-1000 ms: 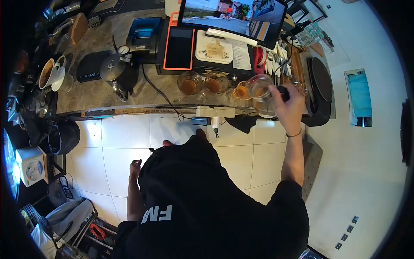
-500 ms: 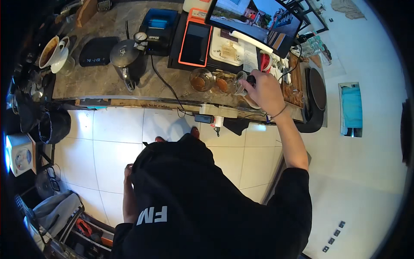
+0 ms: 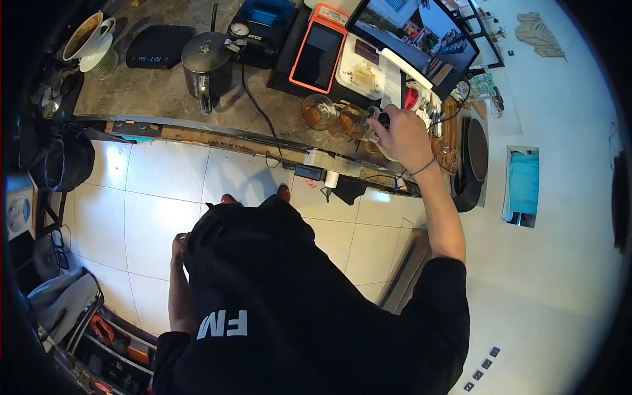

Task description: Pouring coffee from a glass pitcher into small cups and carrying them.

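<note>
My right hand (image 3: 403, 131) is over the far counter, its fingers closed round the dark handle of a small clear glass jug (image 3: 372, 125). The jug is tilted toward a drinking glass (image 3: 353, 120) with brown liquid in it; whether the two touch I cannot make out. To the left of that stands another glass (image 3: 318, 113), also with brown liquid in the bottom. My left hand (image 3: 179, 245) hangs low beside my body over the floor. Its fingers are small and partly hidden by my black clothing.
Along the counter stand a steel kettle (image 3: 205, 66) with a dial thermometer, a black scale (image 3: 158, 47), a white coffee dripper (image 3: 84, 38), an orange-framed handheld terminal (image 3: 318, 51) and a screen (image 3: 416, 33). A cable (image 3: 255, 112) crosses the front edge. Dark round trays (image 3: 474, 155) are at the right end.
The whole view has shifted and turned a little. My right hand stays at the glasses with the jug, which looks more tipped leftward over the nearer glass. My left hand still hangs down.
</note>
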The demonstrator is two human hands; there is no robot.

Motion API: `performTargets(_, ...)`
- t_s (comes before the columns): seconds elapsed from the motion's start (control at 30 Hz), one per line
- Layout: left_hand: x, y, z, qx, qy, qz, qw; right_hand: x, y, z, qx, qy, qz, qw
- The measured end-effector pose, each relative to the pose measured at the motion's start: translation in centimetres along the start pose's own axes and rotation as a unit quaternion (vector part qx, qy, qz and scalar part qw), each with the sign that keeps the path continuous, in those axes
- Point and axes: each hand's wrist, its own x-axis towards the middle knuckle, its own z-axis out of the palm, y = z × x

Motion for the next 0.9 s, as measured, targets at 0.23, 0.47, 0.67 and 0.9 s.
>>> performTargets(0.23,-0.6,1.4,-0.3,-0.017,0.012,0.01,1.0,0.7,-1.0,-1.0,-0.038,-0.063,0.031,0.997)
performTargets(0.47,-1.4,-1.0,-0.5,-0.02,0.017,0.002,1.0,0.6,-0.8,-0.9,-0.022,-0.024,0.026,0.999)
performTargets(0.67,-2.2,-0.6,-0.8,-0.046,0.012,-0.011,0.999,-0.6,-0.2,0.0,0.024,0.046,0.082,0.995)
performTargets(0.9,-2.1,0.3,-0.8,-0.028,0.017,-0.017,0.999,-2.6,-0.8,-0.2,0.154,0.159,0.169,0.96)
